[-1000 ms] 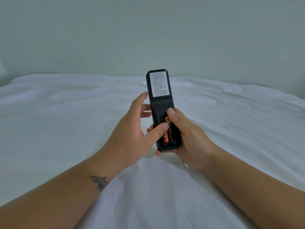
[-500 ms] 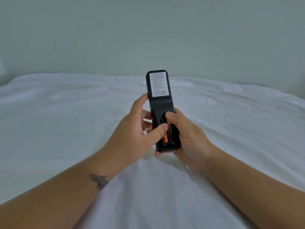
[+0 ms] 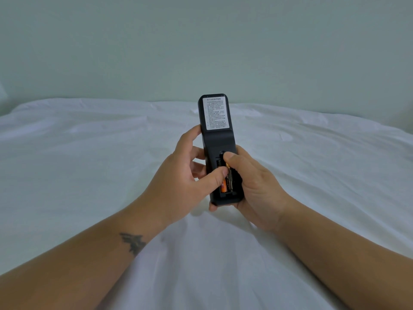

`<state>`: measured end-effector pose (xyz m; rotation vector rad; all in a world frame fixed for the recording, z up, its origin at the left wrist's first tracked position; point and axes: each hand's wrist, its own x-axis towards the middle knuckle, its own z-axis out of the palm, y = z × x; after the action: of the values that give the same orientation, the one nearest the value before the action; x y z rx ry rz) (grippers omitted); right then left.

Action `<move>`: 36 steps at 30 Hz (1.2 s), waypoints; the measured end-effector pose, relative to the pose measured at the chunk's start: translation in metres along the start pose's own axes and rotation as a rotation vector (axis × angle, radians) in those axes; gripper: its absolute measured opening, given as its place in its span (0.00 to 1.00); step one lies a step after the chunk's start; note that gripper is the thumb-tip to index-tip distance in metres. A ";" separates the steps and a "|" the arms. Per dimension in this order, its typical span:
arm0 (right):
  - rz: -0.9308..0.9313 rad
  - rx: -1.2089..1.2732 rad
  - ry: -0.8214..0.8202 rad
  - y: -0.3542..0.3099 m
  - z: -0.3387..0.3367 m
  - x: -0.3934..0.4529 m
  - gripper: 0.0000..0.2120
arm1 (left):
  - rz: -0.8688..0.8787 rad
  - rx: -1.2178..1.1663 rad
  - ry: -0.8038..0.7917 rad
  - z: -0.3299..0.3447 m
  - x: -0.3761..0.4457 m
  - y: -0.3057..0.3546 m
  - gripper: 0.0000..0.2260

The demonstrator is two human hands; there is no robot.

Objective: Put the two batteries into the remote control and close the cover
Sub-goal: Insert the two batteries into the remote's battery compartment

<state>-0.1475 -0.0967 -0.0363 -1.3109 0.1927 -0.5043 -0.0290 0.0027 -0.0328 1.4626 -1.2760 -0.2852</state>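
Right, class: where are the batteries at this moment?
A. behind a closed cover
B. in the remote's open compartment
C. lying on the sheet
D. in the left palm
B: the batteries sit side by side in the open compartment of the remote, cover not on.

- One head-worn view was given, looking forward and down along both forearms.
- It faced a pale wall [image 3: 201, 41] across a white sheet [image 3: 89, 153] that filled the lower frame.
- The left hand [image 3: 178, 182] and right hand [image 3: 257, 186] sat near the lens, at frame centre, around the remote control [image 3: 218, 139].
- No second view existed to share anything.
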 end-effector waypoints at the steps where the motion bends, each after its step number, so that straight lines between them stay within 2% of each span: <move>1: -0.004 0.004 -0.003 0.000 0.000 0.000 0.16 | 0.000 0.002 0.002 0.000 0.000 0.000 0.35; 32: -0.083 -0.079 -0.001 0.003 0.000 0.000 0.15 | -0.003 -0.030 0.000 -0.003 0.002 0.000 0.34; 36: -0.078 -0.053 0.017 0.002 -0.001 0.000 0.16 | 0.002 0.025 -0.002 -0.004 0.002 -0.001 0.30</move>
<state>-0.1469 -0.0971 -0.0385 -1.3698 0.1708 -0.5801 -0.0246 0.0029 -0.0310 1.4820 -1.2866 -0.2704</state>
